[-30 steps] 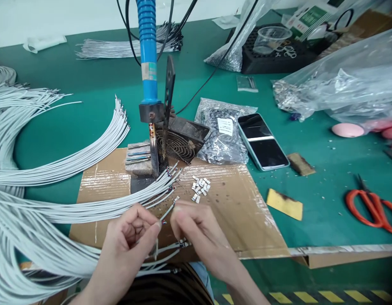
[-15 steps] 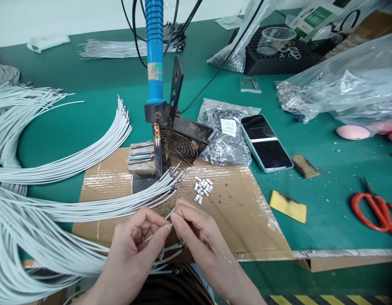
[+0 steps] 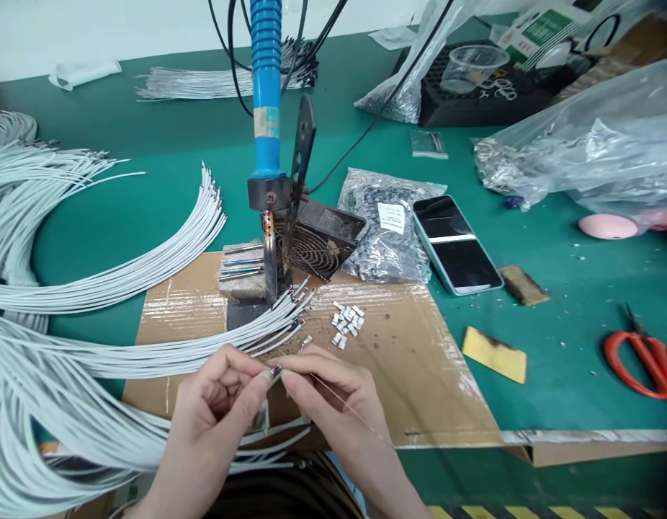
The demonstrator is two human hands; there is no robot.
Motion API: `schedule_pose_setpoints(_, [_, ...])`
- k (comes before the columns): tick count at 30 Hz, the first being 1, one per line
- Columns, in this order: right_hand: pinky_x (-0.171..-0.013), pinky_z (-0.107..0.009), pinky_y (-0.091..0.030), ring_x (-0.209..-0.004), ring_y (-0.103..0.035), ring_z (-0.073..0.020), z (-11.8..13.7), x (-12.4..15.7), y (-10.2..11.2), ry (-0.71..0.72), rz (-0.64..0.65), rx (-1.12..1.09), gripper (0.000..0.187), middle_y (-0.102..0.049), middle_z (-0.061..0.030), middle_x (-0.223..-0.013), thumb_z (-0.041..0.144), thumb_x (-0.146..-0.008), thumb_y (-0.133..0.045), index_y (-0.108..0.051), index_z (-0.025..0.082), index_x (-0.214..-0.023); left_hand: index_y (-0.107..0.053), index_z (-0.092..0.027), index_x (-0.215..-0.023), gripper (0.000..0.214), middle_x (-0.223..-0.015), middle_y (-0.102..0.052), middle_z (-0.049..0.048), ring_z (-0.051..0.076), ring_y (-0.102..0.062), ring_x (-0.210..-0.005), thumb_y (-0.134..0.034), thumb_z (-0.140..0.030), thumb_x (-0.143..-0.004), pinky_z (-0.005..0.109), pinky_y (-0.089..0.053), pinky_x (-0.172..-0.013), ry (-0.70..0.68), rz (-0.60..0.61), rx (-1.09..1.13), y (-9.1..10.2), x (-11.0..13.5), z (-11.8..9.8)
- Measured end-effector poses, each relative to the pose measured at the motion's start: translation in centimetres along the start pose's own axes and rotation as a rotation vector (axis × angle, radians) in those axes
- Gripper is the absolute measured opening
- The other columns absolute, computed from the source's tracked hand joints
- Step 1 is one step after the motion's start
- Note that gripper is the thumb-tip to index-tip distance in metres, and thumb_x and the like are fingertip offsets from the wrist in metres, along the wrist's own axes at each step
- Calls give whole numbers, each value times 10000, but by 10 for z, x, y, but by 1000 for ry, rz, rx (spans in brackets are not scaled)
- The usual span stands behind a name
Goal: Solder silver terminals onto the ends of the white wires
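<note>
Because its coloured wire end peeks out between the tips of the two hands, the slim white round-jacketed cable (image 3: 276, 371) can be placed above the near part of the flat brown cardboard sheet (image 3: 409, 375) on the green tabletop (image 3: 560, 389). The bare left hand (image 3: 222, 404) has its thumb and forefinger pinched on the cable close behind that end; the right hand (image 3: 336, 393) has its fingers closed on a thin pale strand (image 3: 347, 405) that trails toward the near right, though whether they also touch the coloured wires cannot be told. The cable looks light, with a springy, bendable jacket: the loose bundle of like white cables (image 3: 193, 357) to the left lies in smooth curves. The smooth jacket may roll a little in a pinch, and the fine wires are probably soft and easily bent or broken. The jacket just behind the tip seems the best place to hold, steadying the end without crushing the wires.
</note>
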State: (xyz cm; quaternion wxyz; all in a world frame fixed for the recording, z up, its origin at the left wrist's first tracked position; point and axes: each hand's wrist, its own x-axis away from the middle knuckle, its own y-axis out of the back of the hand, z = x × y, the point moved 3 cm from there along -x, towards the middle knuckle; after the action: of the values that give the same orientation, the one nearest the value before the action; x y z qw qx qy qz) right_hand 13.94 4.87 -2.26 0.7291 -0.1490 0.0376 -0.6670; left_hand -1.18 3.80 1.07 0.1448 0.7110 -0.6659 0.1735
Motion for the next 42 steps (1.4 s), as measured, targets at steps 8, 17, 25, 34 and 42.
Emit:
schedule_pose_setpoints(8, [-557, -234, -378, -645, -519, -122, 1, 3, 3, 4, 3, 16, 131, -625, 0, -721, 283, -923, -758, -883, 292, -960, -689, -166, -736, 282, -556, -536, -61, 84, -373, -524, -833, -395, -814, 207, -280, -505, -15, -65, -84, -5, 3, -6])
schedule_pose_setpoints(17, [-545, -234, -395, -640, -545, -131, 8, 2, 6, 133, 8, 85, 187, -640, 2, -696, 175, -905, -750, -880, 303, -947, -698, -177, -739, 176, -598, -621, -41, 83, -469, -534, -766, -297, -847, 188, -355, -516, -104, -96, -174, -7, 8, -6])
schedule_pose_setpoints(25, [-547, -236, -423, -620, -563, -139, 24, 2, 7, 142, 5, 159, 189, -665, -15, -656, 145, -873, -747, -887, 271, -890, -682, -219, -782, 133, -629, -660, -33, 109, -523, -548, -693, -266, -906, 209, -376, -495, -299, -177, -359, -6, 12, 5])
schedule_pose_setpoints(34, [-500, -209, -356, -556, -508, -104, 12, 3, 6, 94, -69, 62, 173, -624, 12, -602, 145, -820, -758, -878, 267, -796, -658, -248, -940, 129, -689, -742, -49, 109, -644, -508, -669, -120, -929, 195, -471, -483, -734, -165, -684, -2, 14, 5])
schedule_pose_setpoints(42, [-493, -201, -300, -550, -411, -75, -11, 8, 1, -41, -118, -172, 82, -554, 34, -629, 246, -821, -803, -841, 230, -750, -639, -198, -976, 229, -741, -775, -13, 96, -665, -546, -667, 14, -895, 180, -522, -566, -1046, -171, -830, -7, 14, -1])
